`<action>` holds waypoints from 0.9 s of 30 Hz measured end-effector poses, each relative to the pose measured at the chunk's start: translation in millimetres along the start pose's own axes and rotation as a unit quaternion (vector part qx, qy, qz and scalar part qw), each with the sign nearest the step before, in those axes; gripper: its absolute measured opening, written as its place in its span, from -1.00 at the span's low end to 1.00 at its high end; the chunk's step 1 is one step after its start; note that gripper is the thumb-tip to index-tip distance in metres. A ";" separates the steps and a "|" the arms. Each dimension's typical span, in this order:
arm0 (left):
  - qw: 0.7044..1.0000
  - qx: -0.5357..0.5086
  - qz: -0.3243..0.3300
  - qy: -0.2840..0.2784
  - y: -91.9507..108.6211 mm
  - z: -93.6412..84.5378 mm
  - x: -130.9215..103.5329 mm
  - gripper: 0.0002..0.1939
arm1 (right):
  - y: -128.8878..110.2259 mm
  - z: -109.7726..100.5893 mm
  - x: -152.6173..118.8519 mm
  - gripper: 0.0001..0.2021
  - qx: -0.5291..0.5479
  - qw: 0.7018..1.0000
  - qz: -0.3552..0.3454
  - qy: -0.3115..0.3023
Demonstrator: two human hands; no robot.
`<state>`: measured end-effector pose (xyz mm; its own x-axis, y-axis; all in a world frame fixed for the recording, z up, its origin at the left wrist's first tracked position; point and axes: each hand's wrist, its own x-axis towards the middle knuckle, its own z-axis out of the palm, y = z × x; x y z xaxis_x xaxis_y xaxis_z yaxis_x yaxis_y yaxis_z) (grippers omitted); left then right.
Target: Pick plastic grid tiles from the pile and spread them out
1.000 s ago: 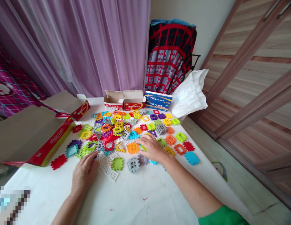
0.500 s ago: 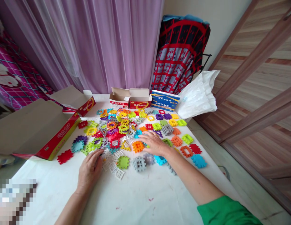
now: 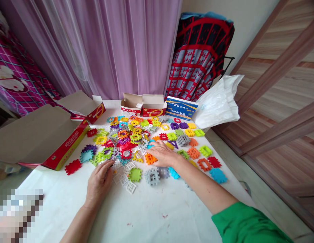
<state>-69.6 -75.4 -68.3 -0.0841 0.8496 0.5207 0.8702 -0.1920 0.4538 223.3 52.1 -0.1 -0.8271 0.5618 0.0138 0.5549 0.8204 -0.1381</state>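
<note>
My left hand [image 3: 100, 177] rests on its side at the near left edge of the pile, fingers curled together. Something dark may be inside it, but I cannot make it out. Beside its fingers lie flat white window pieces [image 3: 131, 187] and a lime green square block [image 3: 135, 174]. My right hand [image 3: 163, 153] reaches over the pile with fingers stretched out. Its fingertips are at a blue block [image 3: 151, 144], and an orange window block [image 3: 150, 158] lies beneath its thumb side. Grey notched blocks [image 3: 152, 176] sit just nearer to me.
Open red cardboard boxes [image 3: 70, 141] stand at the left. Smaller open boxes [image 3: 153, 111] and a blue box [image 3: 181, 108] line the back edge, with a white bag [image 3: 217, 101] at the back right. Loose blocks [image 3: 193, 153] spread across the right side of the white table [image 3: 146, 216].
The whole view has shifted slightly to the right. My right hand has edged a little over the orange block, its fingers still at the blue one. My left hand stays in place.
</note>
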 end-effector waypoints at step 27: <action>0.999 -0.007 0.037 0.033 0.0 0.0 1.4 -0.72 | -11.4 0.4 4.7 -0.53 -0.016 0.998 0.037 -0.054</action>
<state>-69.8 -74.3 -67.5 -0.0517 0.7980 0.6004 0.8681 -0.2614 0.4221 213.1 45.3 1.2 -0.7880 0.6072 -0.1023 0.6155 0.7813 -0.1038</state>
